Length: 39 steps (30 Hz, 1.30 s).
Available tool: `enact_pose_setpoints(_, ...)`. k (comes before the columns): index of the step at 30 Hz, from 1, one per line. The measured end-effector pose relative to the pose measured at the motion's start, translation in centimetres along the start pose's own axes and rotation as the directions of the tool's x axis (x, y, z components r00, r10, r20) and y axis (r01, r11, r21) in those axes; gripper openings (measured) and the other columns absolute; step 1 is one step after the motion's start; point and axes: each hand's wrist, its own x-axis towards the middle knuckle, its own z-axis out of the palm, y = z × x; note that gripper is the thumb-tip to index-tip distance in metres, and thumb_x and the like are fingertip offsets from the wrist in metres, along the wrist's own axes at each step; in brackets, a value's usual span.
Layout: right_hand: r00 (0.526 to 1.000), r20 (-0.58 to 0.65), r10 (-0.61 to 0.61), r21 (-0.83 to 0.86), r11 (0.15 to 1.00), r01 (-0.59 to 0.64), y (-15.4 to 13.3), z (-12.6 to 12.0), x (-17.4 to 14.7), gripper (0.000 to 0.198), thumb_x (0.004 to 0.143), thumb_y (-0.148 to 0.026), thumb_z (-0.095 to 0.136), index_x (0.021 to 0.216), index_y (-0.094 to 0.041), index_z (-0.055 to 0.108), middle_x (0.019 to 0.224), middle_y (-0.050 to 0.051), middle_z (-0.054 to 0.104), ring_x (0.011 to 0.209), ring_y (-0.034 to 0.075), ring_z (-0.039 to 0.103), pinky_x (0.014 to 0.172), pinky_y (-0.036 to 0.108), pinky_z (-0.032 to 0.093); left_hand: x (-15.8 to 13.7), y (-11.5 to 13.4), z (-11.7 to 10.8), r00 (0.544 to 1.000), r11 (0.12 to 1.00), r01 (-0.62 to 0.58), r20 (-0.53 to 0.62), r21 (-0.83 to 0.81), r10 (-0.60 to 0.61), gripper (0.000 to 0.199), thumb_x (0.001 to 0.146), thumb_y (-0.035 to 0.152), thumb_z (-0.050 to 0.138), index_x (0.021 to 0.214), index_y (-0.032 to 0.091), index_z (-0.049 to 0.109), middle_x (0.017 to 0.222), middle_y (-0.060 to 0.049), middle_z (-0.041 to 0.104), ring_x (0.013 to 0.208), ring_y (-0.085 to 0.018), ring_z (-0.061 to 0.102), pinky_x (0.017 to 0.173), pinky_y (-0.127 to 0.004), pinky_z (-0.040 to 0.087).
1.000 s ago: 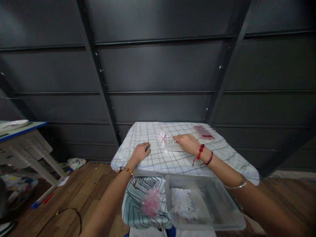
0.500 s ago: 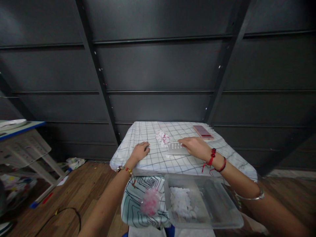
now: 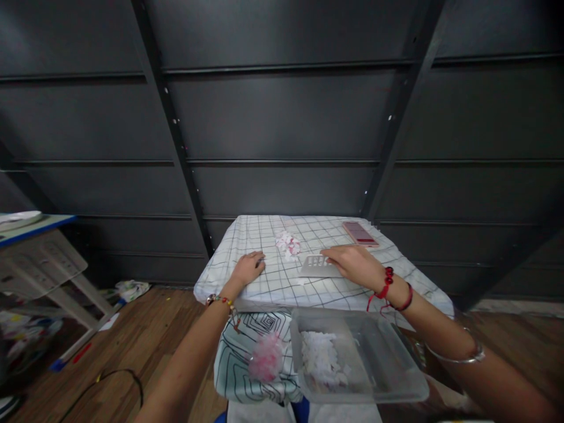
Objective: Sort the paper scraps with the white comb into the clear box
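On the table lies a flat whitish tray-like sheet (image 3: pixel 314 271) with rows of small white shapes along its upper part. My right hand (image 3: pixel 356 263) is over its right end, fingers pinched together at the row of shapes. Whatever is between the fingertips is too small or hidden to make out. My left hand (image 3: pixel 249 268) rests on the checked cloth to the left, fingers loosely bent and holding nothing. Between the hands, a little farther back, sits a loose heap of white and pink paper-like bits (image 3: pixel 288 244).
A pink-framed phone (image 3: pixel 360 233) lies at the table's back right. Closer to me are a clear plastic bin (image 3: pixel 388 358) with white scraps (image 3: pixel 321 358) and a pink bundle (image 3: pixel 267 356) on a patterned cushion (image 3: pixel 229 376). A dark panelled wall (image 3: pixel 282 117) rises behind the table.
My right hand has shifted slightly right along the sheet, its fingers still together. My left hand stays on the cloth. The whole view has moved a little.
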Motion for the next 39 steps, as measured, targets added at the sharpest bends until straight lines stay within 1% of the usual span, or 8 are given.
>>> enact_pose_setpoints(5, 0.999, 0.027, -0.019, 0.027, 0.999, 0.018, -0.1, 0.1, 0.0, 0.025, 0.080, -0.010, 0.041, 0.093, -0.018, 0.061, 0.088, 0.006, 0.067, 0.081, 0.016, 0.061, 0.069, 0.024, 0.043, 0.0, 0.0, 0.0, 1.000, 1.000, 0.005, 0.003, 0.013, -0.005, 0.032, 0.082, 0.022, 0.043, 0.109, 0.014, 0.058, 0.118, -0.009, 0.056, 0.112, -0.021, 0.049, 0.097, -0.031, 0.035)
enact_pose_setpoints(15, 0.996, -0.085, -0.004, 0.029, 1.000, 0.007, 1.4, -0.1, -1.1, 0.026, 0.082, -0.012, 0.040, 0.097, -0.019, 0.061, 0.093, 0.006, 0.067, 0.082, 0.017, 0.061, 0.069, 0.026, 0.045, 0.0, 0.0, 0.0, 1.000, 0.999, 0.010, 0.009, 0.035, -0.010, 0.031, 0.083, 0.023, 0.042, 0.110, 0.017, 0.057, 0.120, -0.006, 0.055, 0.112, -0.018, 0.048, 0.097, -0.029, 0.034)
enact_pose_setpoints(19, 0.996, -0.041, -0.078, 0.035, 0.996, 0.080, 1.0, 0.3, -1.1, 0.028, 0.080, -0.009, 0.041, 0.098, -0.019, 0.061, 0.091, 0.005, 0.067, 0.081, 0.017, 0.061, 0.070, 0.026, 0.045, 0.0, -0.1, 0.2, 1.000, 0.999, -0.008, -0.001, 0.038, 0.008, 0.032, 0.083, 0.023, 0.042, 0.108, 0.013, 0.058, 0.118, -0.009, 0.056, 0.112, -0.020, 0.049, 0.097, -0.030, 0.035)
enact_pose_setpoints(22, 0.992, -0.024, -0.122, 0.071, 0.990, 0.124, 1.1, 0.3, -1.5, 0.028, 0.080, -0.010, 0.041, 0.096, -0.020, 0.061, 0.090, 0.005, 0.067, 0.081, 0.016, 0.061, 0.071, 0.025, 0.044, 0.0, -0.1, 0.2, 1.000, 0.999, -0.007, -0.004, 0.036, 0.007, 0.031, 0.083, 0.023, 0.042, 0.108, 0.014, 0.058, 0.117, -0.008, 0.057, 0.111, -0.020, 0.049, 0.097, -0.030, 0.035)
enact_pose_setpoints(28, 0.986, -0.010, -0.167, 0.134, 0.977, 0.167, 2.9, -0.3, -3.5, 0.028, 0.082, -0.011, 0.040, 0.098, -0.019, 0.061, 0.092, 0.004, 0.067, 0.084, 0.016, 0.061, 0.072, 0.025, 0.045, 0.2, -0.2, 0.5, 1.000, 1.000, -0.002, -0.007, 0.028, 0.002, 0.032, 0.083, 0.024, 0.043, 0.109, 0.014, 0.058, 0.118, -0.008, 0.056, 0.112, -0.020, 0.049, 0.097, -0.031, 0.035)
enact_pose_setpoints(31, 0.987, -0.068, -0.145, 0.129, 0.980, 0.153, 4.1, -0.3, -4.3, 0.027, 0.084, -0.015, 0.038, 0.099, -0.018, 0.061, 0.095, 0.005, 0.067, 0.085, 0.015, 0.061, 0.074, 0.026, 0.046, 0.2, -0.2, 0.5, 1.000, 1.000, 0.001, -0.006, 0.028, -0.001, 0.032, 0.083, 0.024, 0.043, 0.109, 0.014, 0.058, 0.118, -0.008, 0.056, 0.111, -0.019, 0.049, 0.097, -0.030, 0.034)
enact_pose_setpoints(34, 0.989, -0.123, -0.081, 0.088, 0.992, 0.093, 4.7, 0.2, -4.4, 0.027, 0.085, -0.017, 0.038, 0.099, -0.017, 0.061, 0.096, 0.006, 0.067, 0.085, 0.016, 0.062, 0.074, 0.027, 0.047, 0.2, -0.2, 0.5, 1.000, 0.999, 0.004, -0.004, 0.032, -0.004, 0.032, 0.082, 0.024, 0.043, 0.110, 0.015, 0.057, 0.119, -0.008, 0.056, 0.111, -0.019, 0.049, 0.097, -0.030, 0.034)
enact_pose_setpoints(39, 0.986, -0.164, 0.005, 0.039, 0.999, 0.002, 4.1, 1.1, -3.2, 0.026, 0.082, -0.014, 0.041, 0.098, -0.018, 0.061, 0.094, 0.006, 0.067, 0.084, 0.017, 0.062, 0.074, 0.028, 0.048, 0.2, -0.2, 0.4, 1.000, 0.999, -0.003, -0.006, 0.041, 0.003, 0.032, 0.083, 0.024, 0.042, 0.109, 0.015, 0.058, 0.118, -0.008, 0.056, 0.111, -0.019, 0.049, 0.096, -0.030, 0.035)
